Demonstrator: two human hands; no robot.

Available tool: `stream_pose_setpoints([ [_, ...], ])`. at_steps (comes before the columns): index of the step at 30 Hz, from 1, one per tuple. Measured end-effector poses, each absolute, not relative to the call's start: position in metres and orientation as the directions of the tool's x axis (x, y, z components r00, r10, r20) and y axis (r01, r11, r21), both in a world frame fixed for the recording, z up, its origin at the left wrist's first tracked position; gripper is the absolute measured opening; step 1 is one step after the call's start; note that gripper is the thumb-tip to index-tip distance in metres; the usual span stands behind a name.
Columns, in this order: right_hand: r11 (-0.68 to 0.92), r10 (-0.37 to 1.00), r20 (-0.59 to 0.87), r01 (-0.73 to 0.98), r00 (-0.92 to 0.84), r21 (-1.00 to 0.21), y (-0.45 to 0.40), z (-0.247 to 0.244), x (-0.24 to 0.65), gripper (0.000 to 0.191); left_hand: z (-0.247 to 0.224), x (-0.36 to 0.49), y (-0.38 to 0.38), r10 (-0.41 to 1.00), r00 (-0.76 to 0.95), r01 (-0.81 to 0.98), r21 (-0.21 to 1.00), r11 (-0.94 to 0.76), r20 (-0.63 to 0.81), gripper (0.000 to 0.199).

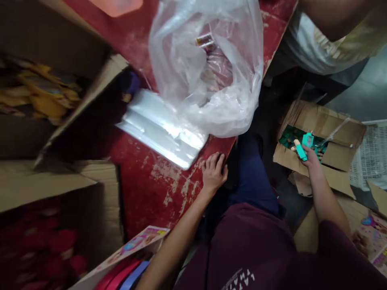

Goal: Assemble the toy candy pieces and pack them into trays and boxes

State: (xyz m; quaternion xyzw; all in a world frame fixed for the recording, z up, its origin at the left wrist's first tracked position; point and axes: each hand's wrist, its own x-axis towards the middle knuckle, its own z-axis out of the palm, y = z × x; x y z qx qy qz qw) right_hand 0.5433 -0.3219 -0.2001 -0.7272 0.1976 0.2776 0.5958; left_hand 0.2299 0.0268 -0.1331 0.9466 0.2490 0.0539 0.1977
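Note:
My left hand (213, 172) rests on the edge of the worn red table (145, 193), holding nothing, its fingers a little apart. Just beyond it lies a stack of clear plastic sleeves (163, 129), partly under a large translucent plastic bag (229, 108) with small wrapped items inside. Off to the right and lower down, my right hand (311, 155) is at the opening of a cardboard box (338, 125). It holds a small teal and beige item (300, 151), and another teal piece (308, 139) is against its fingertips. More green items lie inside that box.
Open cartons stand on the left, one with yellow packets (48, 96), one with red items (62, 241). A printed box (130, 249) is near my left forearm. At upper right another person's arm (329, 16) hangs over a white sack (320, 48). A white crate (370, 157) stands far right.

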Motion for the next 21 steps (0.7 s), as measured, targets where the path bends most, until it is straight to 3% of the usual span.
stream_pose_setpoints([
  [4,-0.145,0.200,-0.582,-0.564,0.788,-0.813,-0.300,-0.120,0.468,0.031,-0.112,0.238,0.004,0.548,0.835,0.397,0.632,-0.665,0.052,0.044],
  [6,-0.096,0.309,-0.507,-0.504,0.804,-0.858,-0.263,-0.090,0.420,0.037,-0.096,0.228,-0.019,0.685,0.724,0.364,0.803,-0.472,0.075,0.045],
  [9,-0.113,0.480,-0.420,-0.420,0.771,-0.900,-0.188,-0.061,0.342,0.038,-0.077,0.193,-0.054,0.763,0.641,0.183,0.982,-0.049,-0.082,0.047],
  [11,-0.168,0.612,-0.370,-0.342,0.699,-0.924,-0.135,-0.053,0.291,0.035,-0.072,0.163,-0.068,0.791,0.587,0.036,0.982,0.187,-0.172,0.054],
  [13,-0.218,0.729,-0.324,-0.244,0.603,-0.945,-0.088,-0.051,0.245,0.033,-0.074,0.134,-0.069,0.856,0.459,-0.081,0.949,0.304,-0.235,0.066],
  [15,-0.253,0.812,-0.289,-0.141,0.507,-0.957,-0.048,-0.055,0.208,0.033,-0.081,0.107,-0.058,0.913,0.268,-0.167,0.919,0.357,-0.307,0.071],
  [17,-0.282,0.871,-0.270,-0.034,0.410,-0.959,-0.018,-0.061,0.180,0.034,-0.090,0.085,-0.041,0.923,0.103,-0.255,0.887,0.386,-0.372,0.064],
  [21,-0.304,0.941,-0.252,0.240,0.226,-0.922,0.026,-0.064,0.155,0.037,-0.106,0.060,-0.007,0.906,-0.043,-0.426,0.828,0.365,-0.421,0.049],
])
